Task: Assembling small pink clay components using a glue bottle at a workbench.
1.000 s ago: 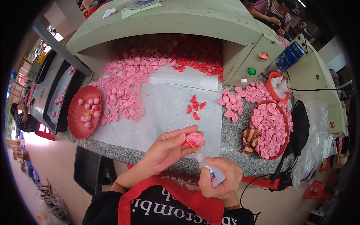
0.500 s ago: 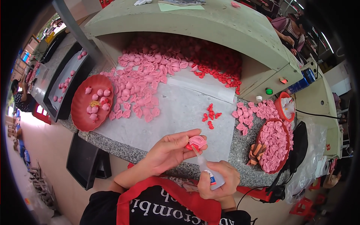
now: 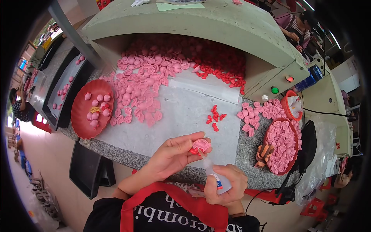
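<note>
Left hand [image 3: 167, 159] raised, fingers [image 3: 195, 136] pinching pink piece [image 3: 202, 144], right hand [image 3: 230, 185] lower, fingers gripping tilted bottle [image 3: 222, 184]

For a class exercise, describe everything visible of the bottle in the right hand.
The bottle is translucent whitish, apparently plastic, with a narrow nozzle and a white, blue and red label. The right hand grips it, tilted, nozzle pointing up-left at the pink-and-red piece in the left hand; tip contact is unclear.
</note>
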A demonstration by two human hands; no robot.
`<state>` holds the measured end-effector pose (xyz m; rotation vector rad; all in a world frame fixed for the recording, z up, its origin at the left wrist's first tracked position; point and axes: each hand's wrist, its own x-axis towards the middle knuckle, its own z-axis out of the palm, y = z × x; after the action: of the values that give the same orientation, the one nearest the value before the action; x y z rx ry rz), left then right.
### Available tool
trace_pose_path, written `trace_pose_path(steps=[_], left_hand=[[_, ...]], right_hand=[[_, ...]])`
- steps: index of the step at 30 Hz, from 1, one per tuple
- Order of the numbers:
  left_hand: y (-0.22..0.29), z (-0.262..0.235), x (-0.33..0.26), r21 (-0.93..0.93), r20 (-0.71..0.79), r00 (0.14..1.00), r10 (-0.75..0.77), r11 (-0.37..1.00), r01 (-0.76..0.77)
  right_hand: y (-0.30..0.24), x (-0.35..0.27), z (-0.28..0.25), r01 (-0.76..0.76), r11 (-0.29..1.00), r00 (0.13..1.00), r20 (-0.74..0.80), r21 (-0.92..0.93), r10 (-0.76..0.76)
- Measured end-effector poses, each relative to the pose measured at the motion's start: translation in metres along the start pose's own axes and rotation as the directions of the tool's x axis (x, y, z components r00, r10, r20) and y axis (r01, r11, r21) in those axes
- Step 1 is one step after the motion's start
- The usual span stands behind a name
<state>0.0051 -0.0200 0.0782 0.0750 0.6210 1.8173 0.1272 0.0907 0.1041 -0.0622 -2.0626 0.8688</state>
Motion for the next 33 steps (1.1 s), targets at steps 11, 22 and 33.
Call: trace_pose_path(steps=[11, 22, 33], left_hand=[[-0.001, -0.001, 0.002, 0.056, 0.021, 0.999, 0.028, 0.998, -0.029], [-0.003, -0.001, 0.001, 0.066, 0.037, 0.997, 0.07, 0.995, -0.072], [-0.003, 0.002, 0.0, 0.129, 0.031, 0.994, 0.1, 0.986, -0.103]], right_hand=[[0.0, -0.003, -0.005, -0.024, 1.0, 0.999, -0.035, -0.013, 0.023], [-0.006, -0.004, -0.013, -0.101, 0.992, 0.995, -0.012, -0.074, 0.1], [-0.005, -0.002, -0.007, -0.007, 1.0, 1.0, -0.025, 0.0, 0.007]])
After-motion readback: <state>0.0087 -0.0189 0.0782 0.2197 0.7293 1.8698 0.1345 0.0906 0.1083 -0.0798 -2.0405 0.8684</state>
